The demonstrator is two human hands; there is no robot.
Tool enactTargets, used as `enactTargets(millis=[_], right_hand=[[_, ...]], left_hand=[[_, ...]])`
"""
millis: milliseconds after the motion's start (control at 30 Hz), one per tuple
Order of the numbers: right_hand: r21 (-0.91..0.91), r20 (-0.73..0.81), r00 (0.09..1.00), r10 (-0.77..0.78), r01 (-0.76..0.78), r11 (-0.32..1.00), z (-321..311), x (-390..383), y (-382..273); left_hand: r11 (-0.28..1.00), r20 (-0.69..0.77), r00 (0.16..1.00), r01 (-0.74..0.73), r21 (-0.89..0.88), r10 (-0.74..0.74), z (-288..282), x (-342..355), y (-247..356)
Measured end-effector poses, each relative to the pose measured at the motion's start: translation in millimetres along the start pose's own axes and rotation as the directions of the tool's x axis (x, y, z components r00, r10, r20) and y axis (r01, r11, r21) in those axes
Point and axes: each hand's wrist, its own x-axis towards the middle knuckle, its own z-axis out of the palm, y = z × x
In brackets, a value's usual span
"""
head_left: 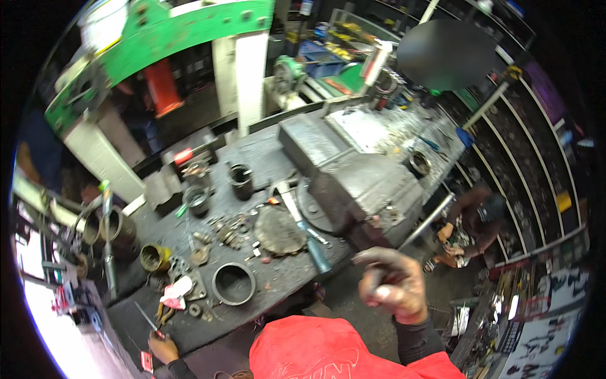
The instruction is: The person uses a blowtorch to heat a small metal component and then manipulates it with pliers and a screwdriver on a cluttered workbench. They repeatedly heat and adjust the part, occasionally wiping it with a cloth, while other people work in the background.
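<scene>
At the bench's front left corner, my left hand (163, 348) is closed around a screwdriver (149, 319), whose thin shaft points up and left over the bench. My right hand (396, 285) is raised off the bench's front edge, near the large vise (369, 189). Its fingers are curled toward the thumb and darkly stained; whether something small sits between them I cannot make out. A hollow metal ring (233, 284) stands between my hands on the bench, with a hammer (309, 237) beside a round wooden block (279, 230) farther back.
Nuts and fittings (227, 232) lie scattered on the dark bench (278, 278). Metal cups (240, 181) and a yellow can (155, 258) stand at its left. Beyond rises a green press frame (189, 35). A person (467, 230) is low down by the right-hand shelves (524, 158).
</scene>
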Motion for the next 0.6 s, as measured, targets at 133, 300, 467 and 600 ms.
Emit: enactTargets(millis=[133,300,467,600], right_hand=[[-0.085,-0.259,0.963,-0.071,0.050,0.995,-70.3,-9.1,-14.0],[-0.092,-0.122,0.987,0.101,-0.113,0.989,-106.9,11.6,-9.9],[-0.126,-0.091,0.987,0.132,-0.143,0.982,-116.8,24.1,-6.7],[-0.268,-0.083,0.993,0.082,-0.102,0.958,-118.5,28.0,-2.1]], left_hand=[[0.999,-0.086,0.996,0.040,0.008,-0.039,2.7,1.5,9.7],[0.994,-0.217,0.974,0.085,0.065,-0.069,3.9,-2.3,22.6],[0.998,-0.202,0.977,0.062,-0.023,-0.066,13.5,-21.4,26.3],[0.989,-0.214,0.971,0.078,-0.124,-0.103,12.5,-41.5,34.9]])
